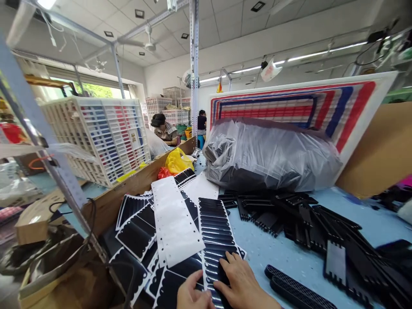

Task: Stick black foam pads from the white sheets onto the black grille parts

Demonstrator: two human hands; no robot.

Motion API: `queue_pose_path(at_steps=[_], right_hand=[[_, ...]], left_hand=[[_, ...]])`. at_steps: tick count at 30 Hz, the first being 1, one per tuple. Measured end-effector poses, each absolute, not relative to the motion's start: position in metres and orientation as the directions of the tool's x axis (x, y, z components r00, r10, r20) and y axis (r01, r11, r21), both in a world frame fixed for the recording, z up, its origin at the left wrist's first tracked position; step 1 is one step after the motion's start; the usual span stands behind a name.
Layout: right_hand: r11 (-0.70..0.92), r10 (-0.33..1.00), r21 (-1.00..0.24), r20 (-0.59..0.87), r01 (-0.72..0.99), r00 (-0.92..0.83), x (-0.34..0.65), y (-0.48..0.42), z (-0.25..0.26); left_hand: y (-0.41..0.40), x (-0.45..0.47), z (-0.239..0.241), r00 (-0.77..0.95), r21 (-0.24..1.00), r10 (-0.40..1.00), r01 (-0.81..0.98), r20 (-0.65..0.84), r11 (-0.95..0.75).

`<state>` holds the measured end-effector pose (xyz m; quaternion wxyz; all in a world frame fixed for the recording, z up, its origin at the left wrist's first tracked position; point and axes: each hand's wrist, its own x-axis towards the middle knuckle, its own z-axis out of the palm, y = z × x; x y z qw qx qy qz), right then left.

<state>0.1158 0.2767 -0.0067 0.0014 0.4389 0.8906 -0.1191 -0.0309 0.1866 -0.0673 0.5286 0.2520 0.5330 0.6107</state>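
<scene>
A long white-backed sheet of black stickers lies on top of the pile, its glossy strips in a column. At its lower left edge is my left hand, fingers curled with the thumb near the index finger, closed on that edge. My right hand rests on the sheet's lower right part, thumb and fingers apart. Left of it a white sheet with holes along its edges covers part of the pile. More black sticker sheets lie beneath and around it at various angles.
Black toothed plastic pieces are heaped on the blue table at right. Two black textured strips lie nearer. Behind stand a filled clear plastic bag and a striped-lined crate. A wooden board edges the left; people sit beyond.
</scene>
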Motion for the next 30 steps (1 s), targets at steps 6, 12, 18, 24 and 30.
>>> queue_pose_path(at_steps=[6,12,18,24,30], right_hand=[[0.627,0.762,-0.232,-0.015,0.743,-0.648,0.126,0.297,-0.039],[0.673,0.730,-0.245,0.068,0.698,-0.680,0.122,0.308,-0.032],[0.716,0.695,-0.234,0.325,0.657,-0.642,0.131,0.302,-0.037],[0.709,0.704,-0.342,0.275,0.617,-0.655,0.138,0.274,-0.015],[0.411,0.882,-0.719,0.160,0.560,-0.443,0.121,0.268,0.027]], left_hand=[[0.183,-0.051,-0.066,-0.545,0.987,0.830,-0.157,-0.117,0.036],[0.223,-0.136,0.010,-0.493,0.652,0.821,0.728,0.287,0.210],[0.287,-0.210,0.048,-0.452,0.466,0.891,0.797,0.040,0.383],[0.293,-0.230,0.045,-0.508,0.671,0.859,0.660,0.067,0.338],[0.260,-0.209,0.096,-0.618,0.933,0.748,0.361,0.242,-0.004]])
